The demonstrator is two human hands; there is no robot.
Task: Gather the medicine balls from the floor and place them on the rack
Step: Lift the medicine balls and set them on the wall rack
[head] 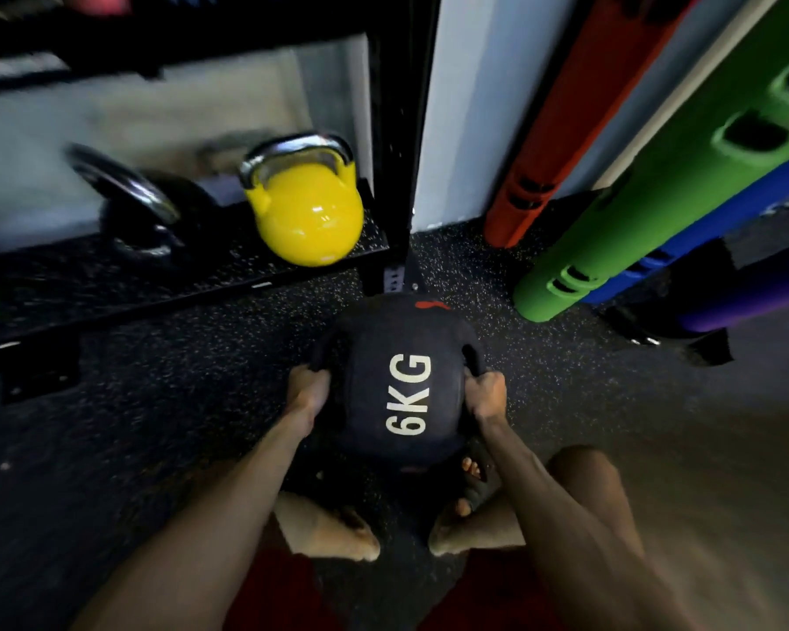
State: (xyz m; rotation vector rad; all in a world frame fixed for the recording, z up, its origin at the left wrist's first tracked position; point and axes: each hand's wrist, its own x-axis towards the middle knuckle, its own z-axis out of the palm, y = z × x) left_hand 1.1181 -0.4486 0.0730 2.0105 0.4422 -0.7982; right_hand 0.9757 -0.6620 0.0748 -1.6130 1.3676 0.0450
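1. Black ball (402,384), marked 6KG, sits low over the floor (156,403), between the feet (329,530) and the rack (402,129) post. Whether it is clear of the floor cannot be told.
2. Left hand (308,389) and right hand (486,393) each grip a side handle, fingers (315,373) curled fully round it. The two-handed hold likely balances the load and stops it from rolling.
3. Lower shelf (87,284) carries a yellow kettlebell (308,211) and a black kettlebell (151,220), so free room there looks limited. A higher shelf is the probable target.
4. The next move calls for a straight lift, kept clear of the post.
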